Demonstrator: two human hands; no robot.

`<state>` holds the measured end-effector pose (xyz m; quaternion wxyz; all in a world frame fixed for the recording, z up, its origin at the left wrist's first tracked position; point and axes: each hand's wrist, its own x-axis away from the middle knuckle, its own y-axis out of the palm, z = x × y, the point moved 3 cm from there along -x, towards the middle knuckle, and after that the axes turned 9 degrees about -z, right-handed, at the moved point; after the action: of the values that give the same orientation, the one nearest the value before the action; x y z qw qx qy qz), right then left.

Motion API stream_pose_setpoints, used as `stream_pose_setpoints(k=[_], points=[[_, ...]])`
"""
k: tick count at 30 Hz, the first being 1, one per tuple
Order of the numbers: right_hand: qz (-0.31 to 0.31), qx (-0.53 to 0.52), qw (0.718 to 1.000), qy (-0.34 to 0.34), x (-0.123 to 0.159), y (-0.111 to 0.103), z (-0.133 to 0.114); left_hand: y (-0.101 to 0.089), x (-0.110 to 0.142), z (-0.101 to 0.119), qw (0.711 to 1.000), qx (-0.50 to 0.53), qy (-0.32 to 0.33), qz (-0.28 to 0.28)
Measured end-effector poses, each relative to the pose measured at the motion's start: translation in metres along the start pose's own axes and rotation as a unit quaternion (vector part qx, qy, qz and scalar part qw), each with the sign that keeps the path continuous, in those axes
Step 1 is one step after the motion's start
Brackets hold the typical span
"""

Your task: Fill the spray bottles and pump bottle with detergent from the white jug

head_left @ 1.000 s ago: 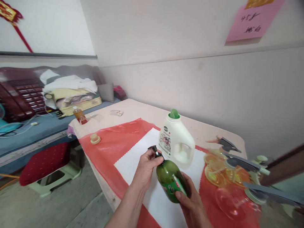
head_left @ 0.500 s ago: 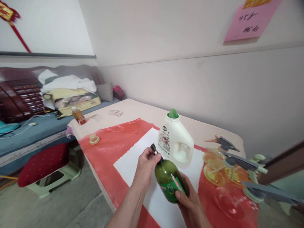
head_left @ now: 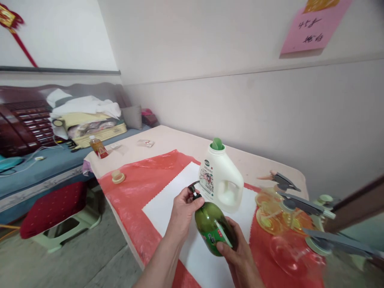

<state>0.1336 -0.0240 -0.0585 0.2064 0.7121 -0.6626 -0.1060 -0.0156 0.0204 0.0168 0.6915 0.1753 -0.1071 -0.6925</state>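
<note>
A dark green pump bottle (head_left: 211,225) with a green label is held tilted above a white sheet (head_left: 168,200) on the table. My right hand (head_left: 238,252) is wrapped round its lower body. My left hand (head_left: 183,208) pinches the black pump head (head_left: 193,190) at the bottle's neck. Just behind them stands a white detergent jug (head_left: 220,178) with a green cap.
A red plastic cover (head_left: 138,184) lies over the beige table. Orange spray bottles with grey triggers (head_left: 288,204) crowd the right side. A small cap (head_left: 118,176) and a small orange bottle (head_left: 97,147) sit at the far left. A red stool (head_left: 57,210) stands beside the table.
My left hand has turned the pump head a little; the spout points a different way. The bottle and my right hand stay almost in place.
</note>
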Motion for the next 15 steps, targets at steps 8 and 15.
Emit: stream_pose_setpoints(k=[8, 15], points=[[0.015, 0.104, 0.992, -0.066, 0.002, -0.001, 0.0, -0.005, 0.001, -0.007, 0.996, -0.05, 0.01, 0.074], [0.022, 0.138, 0.989, -0.058, 0.01, 0.004, -0.005, -0.016, -0.005, -0.013, 0.996, -0.027, -0.006, 0.089]])
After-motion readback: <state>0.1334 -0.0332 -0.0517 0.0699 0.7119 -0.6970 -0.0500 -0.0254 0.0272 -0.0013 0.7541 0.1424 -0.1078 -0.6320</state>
